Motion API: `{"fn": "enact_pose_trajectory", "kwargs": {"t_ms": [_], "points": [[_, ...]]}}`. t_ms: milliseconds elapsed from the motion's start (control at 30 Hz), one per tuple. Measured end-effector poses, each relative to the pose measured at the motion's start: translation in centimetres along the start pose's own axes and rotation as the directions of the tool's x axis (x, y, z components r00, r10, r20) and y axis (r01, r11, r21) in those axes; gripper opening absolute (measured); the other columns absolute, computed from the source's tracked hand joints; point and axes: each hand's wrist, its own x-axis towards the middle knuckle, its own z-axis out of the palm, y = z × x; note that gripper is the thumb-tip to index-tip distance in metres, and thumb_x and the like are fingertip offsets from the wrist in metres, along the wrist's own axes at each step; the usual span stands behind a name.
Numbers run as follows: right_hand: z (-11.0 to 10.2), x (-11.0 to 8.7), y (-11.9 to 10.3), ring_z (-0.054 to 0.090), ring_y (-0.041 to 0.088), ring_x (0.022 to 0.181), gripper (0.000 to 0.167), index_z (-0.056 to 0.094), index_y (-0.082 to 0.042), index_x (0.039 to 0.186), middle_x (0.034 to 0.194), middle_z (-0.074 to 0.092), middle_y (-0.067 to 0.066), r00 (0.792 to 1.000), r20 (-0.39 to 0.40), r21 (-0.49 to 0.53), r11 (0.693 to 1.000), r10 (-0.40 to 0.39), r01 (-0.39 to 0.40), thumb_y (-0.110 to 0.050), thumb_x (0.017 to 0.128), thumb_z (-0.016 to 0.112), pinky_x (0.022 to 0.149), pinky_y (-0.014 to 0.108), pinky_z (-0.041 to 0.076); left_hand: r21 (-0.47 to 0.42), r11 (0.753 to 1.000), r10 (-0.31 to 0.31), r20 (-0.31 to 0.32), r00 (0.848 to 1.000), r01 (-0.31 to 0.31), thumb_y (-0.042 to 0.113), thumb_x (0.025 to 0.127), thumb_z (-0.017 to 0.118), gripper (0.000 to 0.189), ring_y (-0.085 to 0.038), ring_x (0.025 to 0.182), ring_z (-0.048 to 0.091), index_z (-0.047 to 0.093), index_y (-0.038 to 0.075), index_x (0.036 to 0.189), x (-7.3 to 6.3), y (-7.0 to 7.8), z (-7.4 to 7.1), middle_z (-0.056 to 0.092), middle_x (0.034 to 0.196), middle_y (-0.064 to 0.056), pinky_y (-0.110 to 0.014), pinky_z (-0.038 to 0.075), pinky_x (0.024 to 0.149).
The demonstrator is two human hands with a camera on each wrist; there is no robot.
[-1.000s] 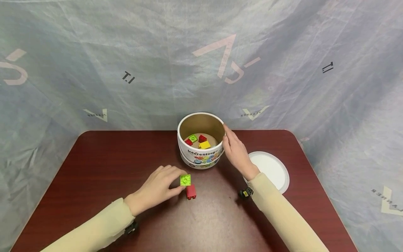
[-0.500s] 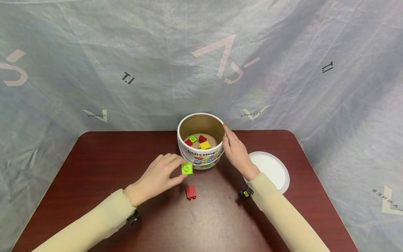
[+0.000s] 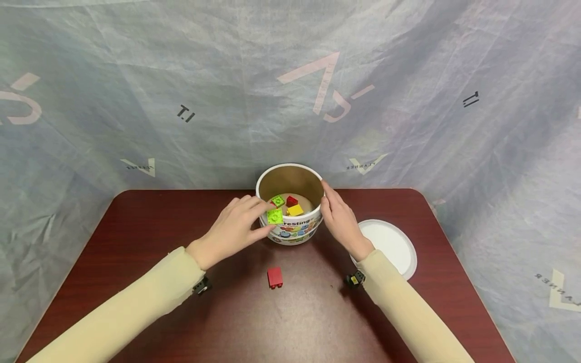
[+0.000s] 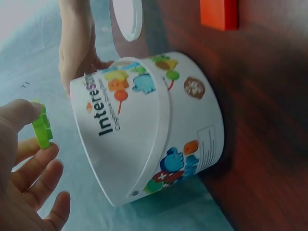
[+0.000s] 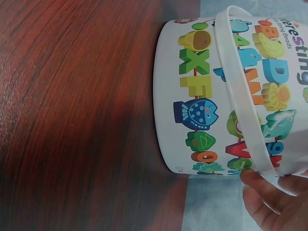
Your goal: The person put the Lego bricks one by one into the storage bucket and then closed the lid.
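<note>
My left hand point(image 3: 233, 227) pinches a green toy building brick point(image 3: 275, 217) between thumb and fingers, close over the near left rim of a white printed bucket point(image 3: 297, 233). In the left wrist view the green brick point(image 4: 42, 126) shows edge-on beside the bucket's open mouth. On the bucket's right side, my right hand point(image 3: 341, 218) grips the rim; its fingertips show by the white handle point(image 5: 248, 91) in the right wrist view. Inside the bucket lie a yellow brick point(image 3: 295, 210), another green brick point(image 3: 278, 200) and red bricks point(image 3: 292, 200), one partly hidden by my left fingers.
A red brick point(image 3: 275, 277) lies on the dark red wooden table point(image 3: 308, 317) in front of the bucket. The round white lid point(image 3: 390, 247) rests at right, partly behind my right forearm. A grey printed cloth point(image 3: 227, 101) hangs along the back and sides.
My left hand has moved up and away from me with the green brick, from beside the red brick on the table to the bucket's rim. My right hand has stayed in place.
</note>
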Motion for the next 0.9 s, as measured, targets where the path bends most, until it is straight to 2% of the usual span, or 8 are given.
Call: {"fn": "enact_pose_trajectory", "kwargs": {"t_ms": [200,367,667,900], "points": [[0.0,-0.1,0.0,0.047,0.03,0.145,0.055,0.035,-0.013,0.164,0.163,0.042,0.011,1.0,0.0,-0.004,1.0,-0.001,0.001,-0.03,0.112,0.037,0.117,0.053,0.042,0.022,0.999,-0.027,0.016,1.0,0.026,0.026,0.091,0.083,0.039,-0.023,0.096,0.06,0.072,0.007,0.123,1.8,-1.1,0.2,0.071,0.112,-0.005,-0.04,0.048,0.078],[-0.1,-0.1,0.0,0.047,0.03,0.145,0.055,0.034,-0.013,0.164,0.164,0.042,0.011,1.0,0.007,-0.006,1.0,0.002,-0.002,-0.031,0.112,0.036,0.117,0.053,0.042,0.034,0.996,-0.081,0.055,0.995,0.079,0.027,0.092,0.082,0.039,-0.025,0.099,0.06,0.072,0.007,0.124,3.3,-2.0,0.5,0.072,0.115,-0.007,-0.042,0.047,0.08],[0.0,0.0,0.1,0.049,0.03,0.144,0.055,0.035,-0.015,0.164,0.163,0.043,0.01,1.0,0.001,0.0,1.0,0.004,-0.004,-0.031,0.112,0.036,0.116,0.054,0.043,0.081,0.982,-0.184,0.177,0.967,0.172,0.028,0.095,0.079,0.035,-0.029,0.102,0.058,0.073,0.009,0.123,6.3,-3.3,1.3,0.072,0.119,-0.008,-0.046,0.046,0.085],[0.0,0.1,0.1,0.048,0.03,0.144,0.055,0.035,-0.014,0.164,0.163,0.043,0.01,1.0,0.003,-0.003,1.0,0.005,-0.005,-0.031,0.112,0.037,0.116,0.053,0.042,0.127,0.972,-0.222,0.214,0.951,0.198,0.03,0.096,0.078,0.033,-0.029,0.105,0.057,0.072,0.011,0.123,7.7,-3.9,2.0,0.071,0.12,-0.007,-0.045,0.045,0.084]]}}
